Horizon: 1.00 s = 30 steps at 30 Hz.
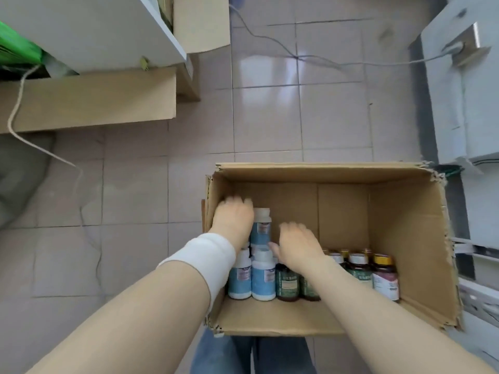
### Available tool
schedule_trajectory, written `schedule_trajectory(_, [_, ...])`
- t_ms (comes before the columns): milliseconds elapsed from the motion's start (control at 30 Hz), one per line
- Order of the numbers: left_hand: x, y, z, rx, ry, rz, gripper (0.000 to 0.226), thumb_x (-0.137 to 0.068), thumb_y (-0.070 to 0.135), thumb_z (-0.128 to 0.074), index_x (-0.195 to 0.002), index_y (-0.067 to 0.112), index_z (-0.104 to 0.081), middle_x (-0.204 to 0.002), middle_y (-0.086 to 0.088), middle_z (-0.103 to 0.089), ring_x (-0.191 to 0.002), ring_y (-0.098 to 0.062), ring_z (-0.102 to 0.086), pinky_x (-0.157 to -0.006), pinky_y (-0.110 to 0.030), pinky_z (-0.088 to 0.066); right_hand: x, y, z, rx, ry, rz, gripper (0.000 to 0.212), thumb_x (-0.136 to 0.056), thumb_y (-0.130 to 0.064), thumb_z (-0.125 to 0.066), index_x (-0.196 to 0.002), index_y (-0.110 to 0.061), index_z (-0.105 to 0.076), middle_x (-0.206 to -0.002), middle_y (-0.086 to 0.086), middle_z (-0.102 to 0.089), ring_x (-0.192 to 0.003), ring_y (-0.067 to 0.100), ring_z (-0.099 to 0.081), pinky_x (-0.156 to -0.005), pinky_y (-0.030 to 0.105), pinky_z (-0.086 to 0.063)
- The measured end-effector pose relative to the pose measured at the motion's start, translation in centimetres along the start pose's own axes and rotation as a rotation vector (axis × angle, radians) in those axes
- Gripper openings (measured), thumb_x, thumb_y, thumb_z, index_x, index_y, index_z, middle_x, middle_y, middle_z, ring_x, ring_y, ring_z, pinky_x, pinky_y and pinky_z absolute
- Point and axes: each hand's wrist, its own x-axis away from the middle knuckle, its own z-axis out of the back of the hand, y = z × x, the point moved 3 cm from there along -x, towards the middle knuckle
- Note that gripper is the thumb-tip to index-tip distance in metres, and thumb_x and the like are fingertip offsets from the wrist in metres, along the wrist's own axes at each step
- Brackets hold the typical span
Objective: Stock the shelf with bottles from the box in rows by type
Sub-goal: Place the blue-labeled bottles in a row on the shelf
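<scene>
The cardboard box [405, 238] is seen open on the tiled floor [270, 117], right in front of the person, and the bottles left in it are gathered along its near wall while the far part of its bottom is bare. At least 3 blue-label bottles [263, 276] with white caps are stood at the left, 1 of them further in than the rest; dark green-label bottles [287, 283] are packed beside them, and a gold-capped bottle [384, 276] with a pale and reddish label is placed at the right end, with more caps showing behind. The left hand [233, 217] is lowered into the box's left corner, just beside the further blue-label bottle; its fingers are blurred, so a grasp cannot be told. The right hand [297, 244] is held palm down over the middle bottles with fingers spread and loose, and nothing is seen held in it. The task is judged to be partly done at most: every bottle in view is inside the box, and no stocked row can be seen. No brand or writing can be read, since the labels are small and blurred. A white wristband [205, 257] is worn on the left wrist. Further out, other cardboard boxes [89, 101] and a white panel [94, 31] are found at the upper left, a white cord [16, 109] is draped there, and a thin cable [297, 56] is run across the floor.
</scene>
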Motion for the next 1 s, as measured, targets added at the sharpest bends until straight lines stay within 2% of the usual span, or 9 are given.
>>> schedule_trajectory(133, [-5.2,0.2,-1.6,-0.103,-0.102,0.005,0.035,-0.095,0.004,-0.042,-0.13,0.003,-0.044,-0.134,-0.015,-0.047,-0.123,-0.029,-0.046,-0.092,-0.034,-0.043,-5.4,-0.5,-2.2,-0.361,-0.12,-0.096,0.051,-0.092,-0.046,-0.046,-0.12,-0.004,-0.051,-0.119,0.016,-0.058,-0.107,0.03,-0.055,-0.078,0.032,-0.043])
schedule_trajectory(233, [-6.9,0.2,-2.5,-0.16,-0.194,-0.045,0.027,-0.093,0.007,-0.049,-0.119,0.008,-0.058,-0.125,-0.009,-0.057,-0.115,-0.026,-0.055,-0.08,-0.03,-0.042,-7.1,-0.5,-3.4,-0.578,-0.112,-0.161,0.058,-0.086,-0.036,-0.062,-0.131,-0.004,-0.041,-0.128,0.015,-0.052,-0.114,0.029,-0.053,-0.092,0.036,-0.047])
schedule_trajectory(333, [-7.6,-0.1,-3.1,-0.074,-0.196,-0.031,0.029,-0.096,0.012,-0.048,-0.123,0.007,-0.055,-0.129,-0.011,-0.055,-0.118,-0.028,-0.052,-0.088,-0.031,-0.042,-7.8,0.1,-4.2,-0.708,-0.092,-0.211,0.061,-0.079,-0.028,-0.071,-0.128,-0.004,-0.044,-0.125,0.014,-0.056,-0.112,0.028,-0.056,-0.088,0.032,-0.046])
schedule_trajectory(400, [-8.0,0.0,-3.5,0.015,-0.207,-0.004,0.034,-0.097,0.011,-0.046,-0.129,0.005,-0.05,-0.135,-0.014,-0.048,-0.124,-0.03,-0.046,-0.097,-0.034,-0.041,-8.1,0.9,-4.2,-0.737,-0.073,-0.236,0.06,-0.076,-0.029,-0.075,-0.124,-0.006,-0.049,-0.121,0.013,-0.059,-0.108,0.026,-0.058,-0.082,0.029,-0.046])
schedule_trajectory(500, [-8.4,0.1,-3.6,0.21,-0.173,0.075,0.036,-0.096,0.009,-0.048,-0.131,0.002,-0.048,-0.137,-0.016,-0.044,-0.126,-0.031,-0.044,-0.099,-0.035,-0.041,-8.0,3.4,-3.7,-0.692,0.008,-0.327,0.07,-0.071,-0.037,-0.077,-0.126,-0.006,-0.047,-0.125,0.014,-0.054,-0.112,0.028,-0.055,-0.085,0.031,-0.046])
schedule_trajectory(600, [-8.4,0.0,-3.7,0.439,-0.1,0.171,0.05,-0.092,0.022,-0.058,-0.136,0.005,-0.042,-0.141,-0.015,-0.038,-0.131,-0.03,-0.038,-0.106,-0.036,-0.035,-7.8,6.1,-3.3,-0.688,0.074,-0.415,0.076,-0.068,-0.041,-0.078,-0.125,-0.006,-0.044,-0.127,0.015,-0.051,-0.114,0.029,-0.052,-0.091,0.035,-0.047])
schedule_trajectory(700, [-8.0,0.4,-4.6,0.523,-0.117,0.211,0.06,-0.089,0.032,-0.06,-0.137,0.003,-0.039,-0.141,-0.016,-0.034,-0.133,-0.028,-0.032,-0.11,-0.034,-0.03,-7.8,6.9,-3.4,-0.667,0.082,-0.409,0.08,-0.067,-0.045,-0.077,-0.127,-0.005,-0.042,-0.128,0.016,-0.048,-0.116,0.03,-0.05,-0.091,0.034,-0.046])
schedule_trajectory(833, [-7.8,0.8,-5.8,0.579,-0.157,0.316,0.059,-0.09,0.037,-0.058,-0.133,0.0,-0.042,-0.138,-0.018,-0.036,-0.127,-0.029,-0.04,-0.103,-0.034,-0.037,-7.7,6.7,-3.8,-0.716,0.091,-0.404,0.08,-0.069,-0.035,-0.08,-0.129,-0.004,-0.036,-0.131,0.017,-0.045,-0.118,0.032,-0.049,-0.092,0.036,-0.045])
schedule_trajectory(1000, [-7.6,1.1,-4.6,0.848,-0.157,0.379,0.052,-0.091,0.041,-0.054,-0.123,-0.001,-0.055,-0.126,-0.017,-0.058,-0.116,-0.03,-0.056,-0.092,-0.032,-0.046,-7.5,6.9,-3.7,-0.787,0.053,-0.475,0.067,-0.065,-0.044,-0.079,-0.113,-0.005,-0.053,-0.116,0.015,-0.058,-0.102,0.028,-0.059,-0.08,0.034,-0.052])
